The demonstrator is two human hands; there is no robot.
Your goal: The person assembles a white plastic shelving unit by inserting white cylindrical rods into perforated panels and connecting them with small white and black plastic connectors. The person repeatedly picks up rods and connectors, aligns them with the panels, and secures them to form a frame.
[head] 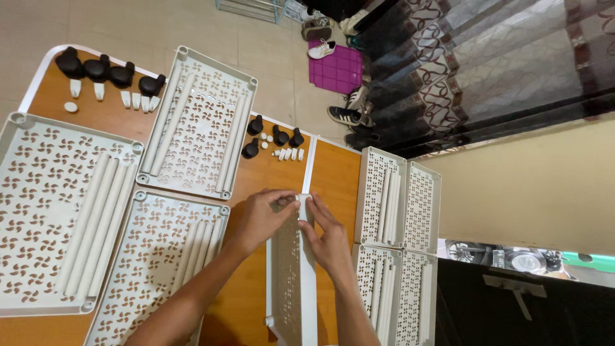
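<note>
Nearest the camera, a white perforated shelf panel (291, 269) is stood on edge on the wooden table (246, 301), and its far corner is gripped from both sides. The left hand (262, 214) is closed over that corner from the left; the right hand (327, 240) is pinched on it from the right, fingertips meeting at a small white corner socket (304, 198). The step in hand appears to be work at this socket, and it is best done with the panel kept upright and steady while pressure is applied squarely, not at a slant. Whether anything is held inside the fingers cannot be told; the socket is mostly covered.

Left of the panel, three flat trays (192, 122) with white tubes (96, 218) are laid out. Beyond the panel, black caster wheels (275, 136) and small white pegs (288, 154) are seen. Right of it, four more trays (400, 224) are lined up, partly cut off below. Farther off, shoes (346, 115) and a curtain (487, 57) are glimpsed.
</note>
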